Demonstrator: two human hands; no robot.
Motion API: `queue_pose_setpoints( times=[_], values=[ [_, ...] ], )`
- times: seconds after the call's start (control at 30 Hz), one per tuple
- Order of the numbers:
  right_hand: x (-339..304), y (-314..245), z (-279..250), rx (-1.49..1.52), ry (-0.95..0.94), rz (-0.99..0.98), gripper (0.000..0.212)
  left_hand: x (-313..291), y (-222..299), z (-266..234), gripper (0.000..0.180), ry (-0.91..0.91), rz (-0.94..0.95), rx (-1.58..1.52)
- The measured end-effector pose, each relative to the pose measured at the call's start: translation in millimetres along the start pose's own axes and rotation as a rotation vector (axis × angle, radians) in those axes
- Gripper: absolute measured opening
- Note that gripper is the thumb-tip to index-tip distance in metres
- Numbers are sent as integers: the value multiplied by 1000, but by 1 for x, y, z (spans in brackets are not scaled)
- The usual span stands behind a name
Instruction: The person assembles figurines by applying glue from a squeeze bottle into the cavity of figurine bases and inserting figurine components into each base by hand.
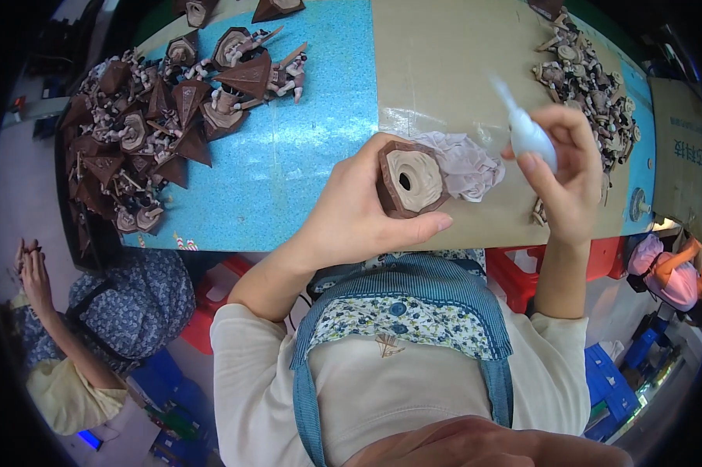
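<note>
My left hand (355,202) is wrapped round a brown angular figurine base (422,173). Its beige sculpted recess faces up, with a dark hole in the middle. In my right hand (569,183) is a small white squeeze bottle (531,138), pinched between thumb and fingers. Its thin nozzle points up and to the left, away from the base, and is slightly blurred. A crumpled pale cloth (469,167) lies on the table just right of the base, between my two hands.
A big heap of brown bases and small figures (145,124) covers the table's left side. More figure parts (592,86) are piled at the right. The table has a blue sheet (320,140) and brown covering. Other people sit to my left (36,276) and right (670,268).
</note>
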State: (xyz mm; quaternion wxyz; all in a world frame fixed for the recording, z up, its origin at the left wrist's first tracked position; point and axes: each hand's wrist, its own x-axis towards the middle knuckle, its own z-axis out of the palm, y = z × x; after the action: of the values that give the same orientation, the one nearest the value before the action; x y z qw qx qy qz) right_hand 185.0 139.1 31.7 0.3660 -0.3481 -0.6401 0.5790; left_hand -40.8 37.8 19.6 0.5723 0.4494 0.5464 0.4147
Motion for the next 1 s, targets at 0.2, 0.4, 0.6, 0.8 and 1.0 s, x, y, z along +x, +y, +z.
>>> queue_pose_setpoints(
  times=[0.2, 0.4, 0.6, 0.8, 1.0],
  values=[
    [25, 63, 4, -57, 75, -81, 34, -4, 9, -8, 71, 121, 242, 711],
    [25, 66, 19, -427, 122, 79, 43, 0, 18, -7, 78, 184, 556, 906],
    [14, 34, -31, -1035, 225, -405, 44, 2, 14, 0, 77, 318, 673, 905],
    [13, 27, -71, -1594, 154, -306, 33, 21, 4, 12, 67, 478, 934, 653],
    [15, 19, -55, -1499, 88, -151, 40, 27, -1, 20, 67, 552, 972, 472]
  ],
)
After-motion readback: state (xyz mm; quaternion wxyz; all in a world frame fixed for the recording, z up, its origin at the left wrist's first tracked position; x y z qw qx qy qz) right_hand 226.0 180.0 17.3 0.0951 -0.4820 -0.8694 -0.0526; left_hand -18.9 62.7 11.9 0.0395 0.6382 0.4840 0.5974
